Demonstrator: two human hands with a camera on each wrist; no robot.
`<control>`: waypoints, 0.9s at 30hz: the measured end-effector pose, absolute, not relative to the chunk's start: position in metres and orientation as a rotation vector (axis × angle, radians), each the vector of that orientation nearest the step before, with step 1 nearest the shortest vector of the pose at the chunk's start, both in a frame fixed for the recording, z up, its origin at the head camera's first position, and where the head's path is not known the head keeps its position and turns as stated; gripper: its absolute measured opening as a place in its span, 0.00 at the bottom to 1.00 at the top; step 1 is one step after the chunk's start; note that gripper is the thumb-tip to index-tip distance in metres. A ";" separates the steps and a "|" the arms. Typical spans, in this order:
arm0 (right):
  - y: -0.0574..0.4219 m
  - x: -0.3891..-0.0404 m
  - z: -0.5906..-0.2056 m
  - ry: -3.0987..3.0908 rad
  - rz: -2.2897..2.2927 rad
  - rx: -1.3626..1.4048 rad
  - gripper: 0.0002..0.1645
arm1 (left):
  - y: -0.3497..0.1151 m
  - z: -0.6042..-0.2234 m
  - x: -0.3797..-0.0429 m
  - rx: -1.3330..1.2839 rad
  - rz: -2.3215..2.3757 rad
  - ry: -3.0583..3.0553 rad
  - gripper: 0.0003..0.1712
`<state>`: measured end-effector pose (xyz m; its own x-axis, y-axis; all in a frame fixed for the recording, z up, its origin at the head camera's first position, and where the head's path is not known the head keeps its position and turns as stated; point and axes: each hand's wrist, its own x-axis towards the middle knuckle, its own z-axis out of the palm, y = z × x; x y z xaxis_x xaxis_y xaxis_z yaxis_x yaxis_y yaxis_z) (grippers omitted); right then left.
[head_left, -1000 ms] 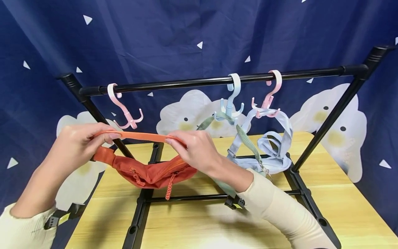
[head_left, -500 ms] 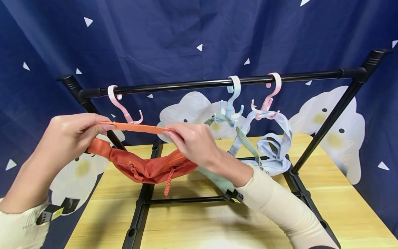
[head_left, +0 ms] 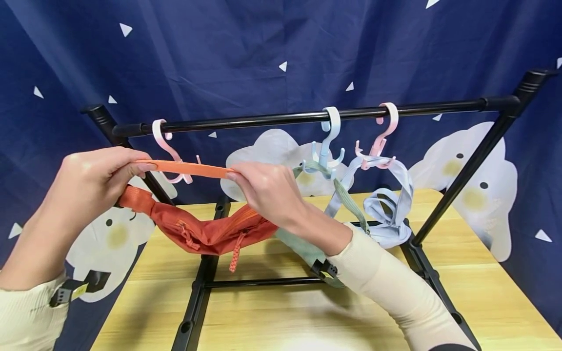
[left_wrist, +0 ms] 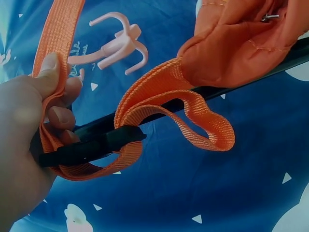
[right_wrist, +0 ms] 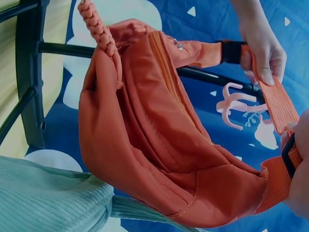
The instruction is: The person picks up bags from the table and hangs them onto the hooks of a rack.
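An orange-red waist bag (head_left: 206, 231) with zips and a braided pull hangs below its orange strap (head_left: 189, 168). My left hand (head_left: 98, 178) pinches the strap's left end between thumb and fingers. At the other end my right hand (head_left: 272, 192) pinches it, so the strap is stretched nearly level between them. A black buckle (left_wrist: 96, 145) and a loop of webbing show beside the left hand in the left wrist view. Behind the strap, a pink hook (head_left: 165, 141) hangs from the rack's bar, its lower prongs partly covered.
The black rack (head_left: 272, 117) stands on a wooden table (head_left: 478, 292). A blue hook (head_left: 330, 126) bears a green corduroy bag (right_wrist: 53, 193), partly behind my right arm. Another pink hook (head_left: 386, 129) bears a pale blue strapped item (head_left: 401, 180). A dark blue curtain (head_left: 219, 58) hangs behind.
Both hands have risen and shifted slightly left with the strap and waist bag. The strap now crosses in front of the left pink hook's lower part.
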<state>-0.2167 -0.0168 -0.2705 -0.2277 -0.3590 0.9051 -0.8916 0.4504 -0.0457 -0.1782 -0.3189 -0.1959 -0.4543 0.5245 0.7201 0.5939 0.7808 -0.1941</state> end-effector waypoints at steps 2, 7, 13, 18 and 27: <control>-0.018 -0.218 -0.268 -1.792 0.726 1.066 0.05 | -0.320 -0.196 -0.179 -0.813 -0.111 -2.144 0.23; -0.022 -0.221 -0.265 -1.801 0.698 1.058 0.06 | -0.323 -0.195 -0.180 -0.777 -0.097 -2.162 0.12; -0.024 -0.224 -0.264 -1.819 0.686 1.047 0.07 | -0.326 -0.196 -0.184 -0.758 -0.115 -2.192 0.17; -0.026 -0.227 -0.264 -1.843 0.677 1.038 0.07 | -0.327 -0.198 -0.187 -0.724 -0.163 -2.227 0.05; -0.028 -0.229 -0.264 -1.882 0.657 1.028 0.08 | -0.329 -0.200 -0.190 -0.690 -0.155 -2.255 0.08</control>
